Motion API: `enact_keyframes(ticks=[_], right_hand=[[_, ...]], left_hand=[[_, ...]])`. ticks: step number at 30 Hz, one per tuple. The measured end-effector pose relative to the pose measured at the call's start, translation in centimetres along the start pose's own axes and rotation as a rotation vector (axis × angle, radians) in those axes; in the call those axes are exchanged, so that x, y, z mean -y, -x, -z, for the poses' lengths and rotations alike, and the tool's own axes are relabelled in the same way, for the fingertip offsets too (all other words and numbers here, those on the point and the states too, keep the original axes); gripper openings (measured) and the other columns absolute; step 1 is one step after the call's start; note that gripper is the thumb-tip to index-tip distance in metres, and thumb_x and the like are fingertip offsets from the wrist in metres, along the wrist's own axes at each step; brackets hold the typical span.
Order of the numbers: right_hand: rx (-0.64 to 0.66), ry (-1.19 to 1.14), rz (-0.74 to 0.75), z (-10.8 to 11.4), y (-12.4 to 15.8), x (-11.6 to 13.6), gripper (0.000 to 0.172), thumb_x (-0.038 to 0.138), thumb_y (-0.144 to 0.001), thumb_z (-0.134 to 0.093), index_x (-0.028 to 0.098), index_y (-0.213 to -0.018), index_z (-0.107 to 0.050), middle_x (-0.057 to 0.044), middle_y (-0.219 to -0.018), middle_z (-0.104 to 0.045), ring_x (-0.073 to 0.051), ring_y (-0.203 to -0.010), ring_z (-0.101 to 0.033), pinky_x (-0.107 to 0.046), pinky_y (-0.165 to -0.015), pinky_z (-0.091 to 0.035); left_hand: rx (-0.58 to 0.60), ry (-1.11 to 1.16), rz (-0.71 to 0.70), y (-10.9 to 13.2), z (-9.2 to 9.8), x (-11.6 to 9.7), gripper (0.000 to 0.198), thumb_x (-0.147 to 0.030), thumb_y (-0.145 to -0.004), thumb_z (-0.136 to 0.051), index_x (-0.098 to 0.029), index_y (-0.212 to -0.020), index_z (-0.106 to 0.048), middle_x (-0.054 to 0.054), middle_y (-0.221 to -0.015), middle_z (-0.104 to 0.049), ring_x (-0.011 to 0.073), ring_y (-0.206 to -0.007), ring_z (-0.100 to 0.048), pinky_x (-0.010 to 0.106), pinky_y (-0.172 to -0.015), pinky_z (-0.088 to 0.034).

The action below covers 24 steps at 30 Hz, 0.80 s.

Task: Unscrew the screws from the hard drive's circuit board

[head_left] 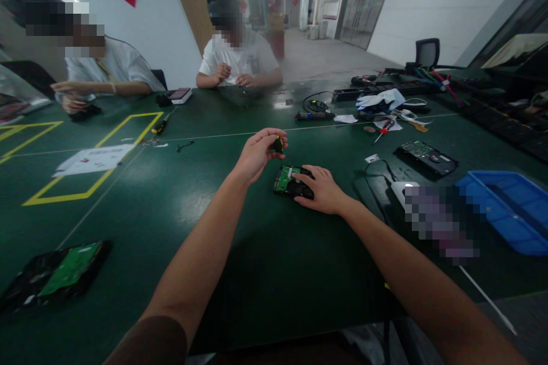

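My left hand (259,154) is raised just above and left of a hard drive, fingers closed round the black-and-yellow handle of a screwdriver (278,145). The screwdriver's shaft and tip cannot be made out. Below it the hard drive (284,180) lies on the green table with its green circuit board facing up. My right hand (319,188) grips this drive from the right, thumb at the near edge and fingers across the top. Its right part is hidden under that hand.
Other hard drives lie at the near left (71,268) and right (428,158). A blue basket (509,211) stands right, by a white power strip (400,191). A red screwdriver (386,126), gloves (380,101) and cables lie farther back. Two people sit across the table (149,251).
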State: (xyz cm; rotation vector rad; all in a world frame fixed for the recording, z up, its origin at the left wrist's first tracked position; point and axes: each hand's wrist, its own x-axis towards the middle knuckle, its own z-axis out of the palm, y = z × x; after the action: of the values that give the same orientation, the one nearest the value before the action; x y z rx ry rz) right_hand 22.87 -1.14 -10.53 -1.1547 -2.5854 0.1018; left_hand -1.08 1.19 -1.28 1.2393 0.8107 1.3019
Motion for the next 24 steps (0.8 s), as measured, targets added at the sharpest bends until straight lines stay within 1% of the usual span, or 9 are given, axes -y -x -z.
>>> enact_keyframes(ticks=[3, 6, 9, 11, 16, 20, 24], right_hand=[[0.007, -0.006, 0.000, 0.04, 0.00, 0.01, 0.071, 0.066, -0.091, -0.061, 0.031, -0.152, -0.051, -0.016, -0.155, -0.042, -0.041, -0.142, -0.038, -0.062, -0.116, -0.028], [0.011, -0.007, -0.006, 0.12, 0.00, 0.03, 0.071, 0.066, -0.091, -0.061, 0.032, -0.152, -0.049, -0.015, -0.156, -0.042, -0.041, -0.143, -0.037, -0.062, -0.116, -0.027], [0.013, -0.005, -0.006, 0.13, -0.01, 0.02, 0.071, 0.065, -0.091, -0.061, 0.031, -0.152, -0.050, -0.016, -0.155, -0.042, -0.041, -0.142, -0.038, -0.062, -0.116, -0.028], [0.009, -0.003, -0.007, 0.08, -0.02, 0.00, 0.071, 0.066, -0.090, -0.062, 0.031, -0.152, -0.050, -0.016, -0.155, -0.042, -0.041, -0.142, -0.038, -0.062, -0.115, -0.029], [0.003, -0.002, -0.004, -0.02, -0.01, 0.00, 0.071, 0.065, -0.090, -0.063, 0.030, -0.151, -0.051, -0.016, -0.156, -0.041, -0.041, -0.141, -0.039, -0.062, -0.116, -0.028], [-0.008, 0.005, -0.003, -0.04, 0.05, 0.01, 0.071, 0.065, -0.090, -0.063, 0.031, -0.152, -0.050, -0.016, -0.155, -0.041, -0.040, -0.141, -0.040, -0.062, -0.116, -0.029], [-0.012, 0.002, -0.002, -0.09, 0.10, -0.07, 0.071, 0.065, -0.090, -0.063, 0.032, -0.151, -0.051, -0.016, -0.155, -0.042, -0.041, -0.141, -0.040, -0.062, -0.115, -0.029]], left_hand=[[-0.019, -0.064, -0.012, 0.02, -0.25, 0.05, 0.015, -0.031, -0.093, -0.060, -0.021, -0.097, -0.071, 0.007, -0.101, -0.070, 0.0185, -0.093, -0.067, 0.028, -0.067, -0.055], [-0.071, -0.205, -0.051, -0.01, -0.29, 0.16, 0.018, -0.040, -0.090, -0.070, -0.022, -0.093, -0.074, 0.006, -0.100, -0.071, 0.0172, -0.090, -0.065, 0.024, -0.061, -0.051], [-0.079, -0.275, -0.076, -0.02, -0.10, 0.18, 0.021, -0.042, -0.088, -0.072, -0.023, -0.094, -0.077, 0.006, -0.107, -0.073, 0.0166, -0.091, -0.065, 0.022, -0.060, -0.049], [-0.060, -0.270, -0.067, 0.03, -0.02, 0.09, 0.022, -0.041, -0.088, -0.071, -0.023, -0.099, -0.078, 0.006, -0.110, -0.073, 0.0169, -0.093, -0.065, 0.022, -0.061, -0.049], [-0.027, -0.165, -0.017, 0.23, -0.27, -0.10, 0.022, -0.033, -0.090, -0.069, -0.021, -0.108, -0.072, 0.006, -0.098, -0.071, 0.0168, -0.089, -0.067, 0.022, -0.058, -0.049], [-0.043, -0.058, 0.010, 0.30, -0.44, -0.11, 0.018, -0.031, -0.091, -0.067, -0.020, -0.105, -0.066, 0.008, -0.104, -0.071, 0.0187, -0.092, -0.070, 0.026, -0.064, -0.055], [-0.036, -0.064, 0.024, 0.36, -0.39, -0.27, 0.015, -0.032, -0.092, -0.063, -0.019, -0.099, -0.066, 0.009, -0.108, -0.072, 0.0201, -0.098, -0.069, 0.027, -0.066, -0.056]])
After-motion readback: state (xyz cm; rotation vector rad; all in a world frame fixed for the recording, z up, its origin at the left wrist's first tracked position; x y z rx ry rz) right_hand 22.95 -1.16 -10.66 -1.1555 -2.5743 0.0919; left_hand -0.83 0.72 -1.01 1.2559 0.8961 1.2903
